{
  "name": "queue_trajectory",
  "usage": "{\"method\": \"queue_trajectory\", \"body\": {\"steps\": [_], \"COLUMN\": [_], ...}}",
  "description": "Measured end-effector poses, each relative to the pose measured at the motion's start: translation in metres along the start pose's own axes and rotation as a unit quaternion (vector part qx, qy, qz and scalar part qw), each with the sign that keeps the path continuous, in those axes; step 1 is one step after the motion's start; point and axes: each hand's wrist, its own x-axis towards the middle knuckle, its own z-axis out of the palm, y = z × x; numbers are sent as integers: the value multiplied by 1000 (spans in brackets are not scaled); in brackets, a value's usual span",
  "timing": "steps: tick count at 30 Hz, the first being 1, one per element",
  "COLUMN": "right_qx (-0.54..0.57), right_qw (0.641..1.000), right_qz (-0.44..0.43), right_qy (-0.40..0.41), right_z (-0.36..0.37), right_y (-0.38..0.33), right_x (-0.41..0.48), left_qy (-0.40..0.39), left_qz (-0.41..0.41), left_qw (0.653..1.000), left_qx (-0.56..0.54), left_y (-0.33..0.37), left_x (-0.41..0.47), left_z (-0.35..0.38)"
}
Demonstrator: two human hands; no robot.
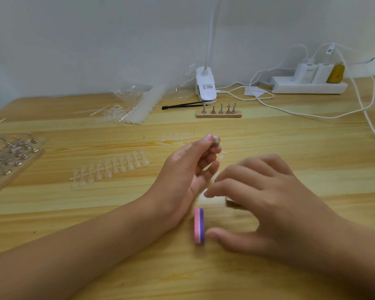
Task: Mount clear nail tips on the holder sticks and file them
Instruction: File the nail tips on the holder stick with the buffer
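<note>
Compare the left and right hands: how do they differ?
The left hand is raised and pinches a holder stick at its fingertips; the right hand holds nothing. The left hand's fingers are curled; the right hand's are spread, palm down, beside the pink and purple file block. The left hand looks sharp, the right blurred. Both are bare, above the wooden table.

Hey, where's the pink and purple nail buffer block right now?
In the head view, the buffer block stands on edge on the wooden table, front centre, between the left hand and the thumb of the right hand.

Matt wood table (268,135), clear-plastic nail tips (110,167)
</note>
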Motion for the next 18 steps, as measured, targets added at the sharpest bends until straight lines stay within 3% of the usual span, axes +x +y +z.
{"method": "queue_trajectory", "body": {"steps": [7, 10, 14, 18], "right_qx": [3, 152, 447, 619], "right_qw": [999, 988, 890, 768], "right_qz": [-13, 17, 73, 144], "right_qy": [-33, 15, 59, 74], "right_z": [14, 6, -10, -18], "right_y": [-11, -7, 5, 17], "right_x": [0, 0, 2, 7], "left_qy": [9, 21, 4, -10], "left_qz": [-13, -9, -11, -13], "left_qw": [1000, 1000, 1000, 1000], "left_qx": [-13, -14, 24, 22], "left_y": [1, 1, 2, 0], "left_x": [0, 0, -1, 0], "left_z": [2, 3, 2, 0]}}
